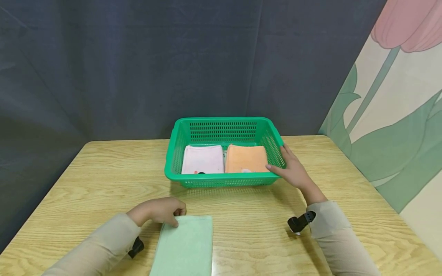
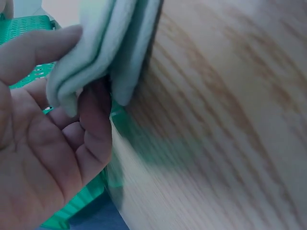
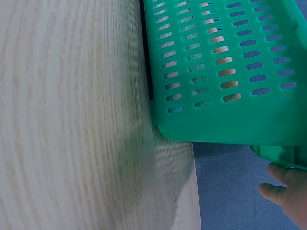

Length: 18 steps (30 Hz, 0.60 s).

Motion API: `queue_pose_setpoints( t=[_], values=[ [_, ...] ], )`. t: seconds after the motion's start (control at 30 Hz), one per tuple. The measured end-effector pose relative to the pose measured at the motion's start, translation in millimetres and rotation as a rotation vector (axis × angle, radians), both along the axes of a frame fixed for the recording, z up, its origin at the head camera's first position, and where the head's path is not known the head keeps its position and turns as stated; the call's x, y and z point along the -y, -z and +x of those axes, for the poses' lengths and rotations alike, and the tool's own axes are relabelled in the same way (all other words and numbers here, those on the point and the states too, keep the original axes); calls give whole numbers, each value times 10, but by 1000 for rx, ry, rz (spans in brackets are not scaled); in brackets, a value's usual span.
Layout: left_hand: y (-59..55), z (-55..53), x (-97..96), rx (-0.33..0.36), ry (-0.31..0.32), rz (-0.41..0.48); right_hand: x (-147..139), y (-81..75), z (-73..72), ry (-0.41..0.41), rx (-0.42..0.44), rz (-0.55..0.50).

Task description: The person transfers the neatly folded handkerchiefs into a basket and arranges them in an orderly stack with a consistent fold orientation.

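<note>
My left hand (image 1: pixel 162 211) pinches the far left corner of a folded light green towel (image 1: pixel 186 245) lying on the table. In the left wrist view, the thumb is on one face of the towel's folded layers (image 2: pixel 91 72) and curled fingers are beneath. Up at the basket's right side, my right hand (image 1: pixel 293 168) grips the rim of a green plastic basket (image 1: pixel 221 176), thumb over the front right corner. Inside the basket, a folded pink towel (image 1: pixel 203 159) sits left of a folded orange towel (image 1: pixel 246 158). The right wrist view shows the basket's slotted wall (image 3: pixel 206 120) and fingertips near its rim.
The wooden table (image 1: pixel 103 184) reaches back to a dark grey curtain (image 1: pixel 138 69) just behind the basket. At the right stands a wall with a painted tulip (image 1: pixel 404 27). Black wrist cameras (image 1: pixel 302 222) hang under both sleeves.
</note>
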State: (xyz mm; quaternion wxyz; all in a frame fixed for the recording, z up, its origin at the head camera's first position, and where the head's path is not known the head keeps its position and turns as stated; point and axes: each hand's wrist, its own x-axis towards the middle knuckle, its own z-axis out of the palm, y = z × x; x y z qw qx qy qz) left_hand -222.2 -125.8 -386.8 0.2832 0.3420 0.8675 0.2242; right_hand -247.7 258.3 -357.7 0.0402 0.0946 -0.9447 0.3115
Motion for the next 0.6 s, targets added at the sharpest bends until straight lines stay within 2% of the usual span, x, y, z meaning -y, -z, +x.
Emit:
queue_pose_setpoints(
  t=[0.23,0.6],
  values=[
    [-20,-7,18,-12,54,14,7,-17,10,-1,3,-4],
    [-30,-27,84,11,103,96,1,0,4,-5,-4,2]
  ],
)
